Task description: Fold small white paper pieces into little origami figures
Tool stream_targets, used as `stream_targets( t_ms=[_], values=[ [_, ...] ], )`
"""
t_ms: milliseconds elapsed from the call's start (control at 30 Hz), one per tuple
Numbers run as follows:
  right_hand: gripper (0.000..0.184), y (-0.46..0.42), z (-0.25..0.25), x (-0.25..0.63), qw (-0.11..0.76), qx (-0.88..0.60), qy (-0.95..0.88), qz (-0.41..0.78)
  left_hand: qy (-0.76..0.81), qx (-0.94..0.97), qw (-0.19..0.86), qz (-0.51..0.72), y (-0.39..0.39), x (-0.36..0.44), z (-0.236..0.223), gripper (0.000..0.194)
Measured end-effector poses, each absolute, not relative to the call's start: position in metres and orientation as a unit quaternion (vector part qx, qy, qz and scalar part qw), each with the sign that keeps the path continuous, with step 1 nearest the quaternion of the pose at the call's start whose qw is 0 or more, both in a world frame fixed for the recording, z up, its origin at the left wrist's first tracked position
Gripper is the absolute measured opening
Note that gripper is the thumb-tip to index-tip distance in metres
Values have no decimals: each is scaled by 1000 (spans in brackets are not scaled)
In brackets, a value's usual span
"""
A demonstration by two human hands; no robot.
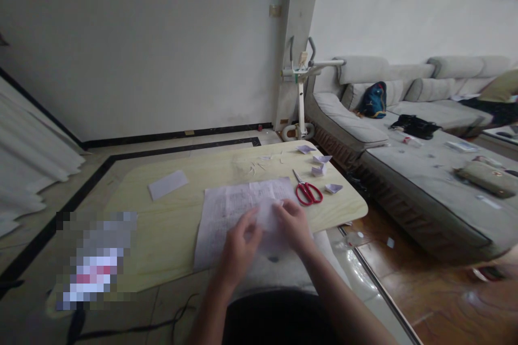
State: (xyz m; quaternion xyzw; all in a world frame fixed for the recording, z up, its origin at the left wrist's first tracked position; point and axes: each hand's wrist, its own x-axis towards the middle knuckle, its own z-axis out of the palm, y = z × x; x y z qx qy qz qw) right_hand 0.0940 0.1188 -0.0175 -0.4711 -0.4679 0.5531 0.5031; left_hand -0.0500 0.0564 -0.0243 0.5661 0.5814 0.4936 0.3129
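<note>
The held paper [267,215] looks pale, whitish — perhaps folded, though blurred.

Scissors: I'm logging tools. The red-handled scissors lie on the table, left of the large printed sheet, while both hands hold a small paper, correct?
Wrong side: the head view shows the red-handled scissors on the table, right of the large printed sheet, while the left hand and right hand hold a small paper.
</note>
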Motion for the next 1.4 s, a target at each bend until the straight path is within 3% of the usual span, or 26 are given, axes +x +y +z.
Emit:
stream_targets(
  t_ms=[567, 1400],
  values=[
    [34, 86, -3, 86, 535, -483, -342, 602, 592, 523, 312, 528, 38, -31, -6, 36],
    [33, 71, 12, 98, 491, -452, -498, 553, 591, 512, 296, 549, 26, -35, 4, 29]
  ],
)
